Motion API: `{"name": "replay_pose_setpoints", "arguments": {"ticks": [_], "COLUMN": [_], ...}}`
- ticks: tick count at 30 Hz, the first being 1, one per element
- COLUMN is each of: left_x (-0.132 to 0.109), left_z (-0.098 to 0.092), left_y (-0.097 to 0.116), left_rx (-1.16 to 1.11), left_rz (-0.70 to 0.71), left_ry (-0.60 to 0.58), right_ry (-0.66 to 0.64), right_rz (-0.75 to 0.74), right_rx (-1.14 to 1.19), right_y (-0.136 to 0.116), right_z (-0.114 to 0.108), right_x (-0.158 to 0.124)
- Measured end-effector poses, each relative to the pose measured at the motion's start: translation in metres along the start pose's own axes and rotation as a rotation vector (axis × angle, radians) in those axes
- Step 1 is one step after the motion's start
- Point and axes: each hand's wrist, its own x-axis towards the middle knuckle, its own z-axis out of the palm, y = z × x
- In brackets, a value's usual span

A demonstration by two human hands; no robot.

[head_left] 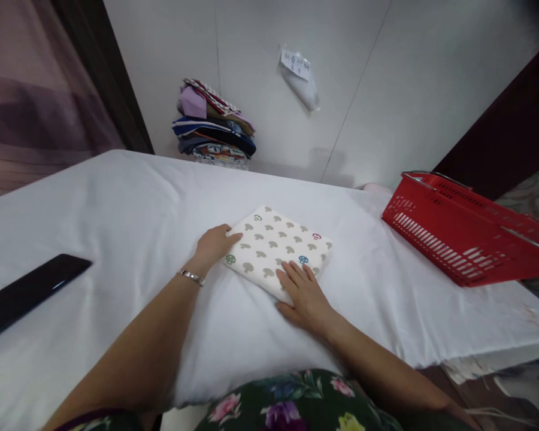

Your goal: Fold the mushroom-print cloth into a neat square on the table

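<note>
A folded white cloth [273,242] printed with grey mushrooms, plus a few green, red and blue ones, lies on the white-covered table. At its left corner is my left hand [213,245], with the thumb over the edge and the other fingers curled at the side, partly hidden. My right hand [304,296] rests flat on the near right part of the cloth, fingers stretched out and slightly spread. A silver bracelet [192,276] circles my left wrist.
On the right stands a red plastic basket [467,233] with metal handles. A black flat object [31,293] lies at the left. Folded clothes [215,129] are piled beyond the table's far edge. A labelled plastic bag [300,78] is against the pale wall panel [260,36].
</note>
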Motion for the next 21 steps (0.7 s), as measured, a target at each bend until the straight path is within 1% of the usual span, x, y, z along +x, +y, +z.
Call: {"name": "replay_pose_setpoints", "arguments": {"ticks": [3, 7, 9, 11, 13, 17, 21], "left_x": [-0.001, -0.006, -0.009, -0.011, -0.013, -0.013, -0.004], "left_z": [0.001, 0.003, 0.003, 0.003, 0.002, -0.001, -0.005], "left_y": [-0.002, 0.001, 0.003, 0.004, 0.005, 0.006, 0.005], "left_rx": [0.012, 0.047, 0.049, 0.032, 0.004, -0.086, -0.155], "left_rz": [-0.008, 0.043, 0.095, 0.133, 0.137, 0.098, 0.052], "left_ry": [-0.018, 0.061, 0.119, 0.157, 0.163, 0.135, 0.074], "right_ry": [-0.026, -0.097, -0.080, -0.040, -0.045, -0.137, -0.118], "right_rz": [-0.006, -0.019, -0.015, 0.005, 0.022, 0.005, -0.010], "right_rx": [0.021, 0.138, 0.199, 0.219, 0.210, 0.192, 0.189], "right_y": [0.000, 0.006, 0.009, 0.011, 0.014, 0.017, 0.019], "right_z": [-0.005, -0.026, -0.038, -0.044, -0.043, -0.024, -0.014], "right_x": [0.000, 0.006, 0.014, 0.025, 0.036, 0.047, 0.046]}}
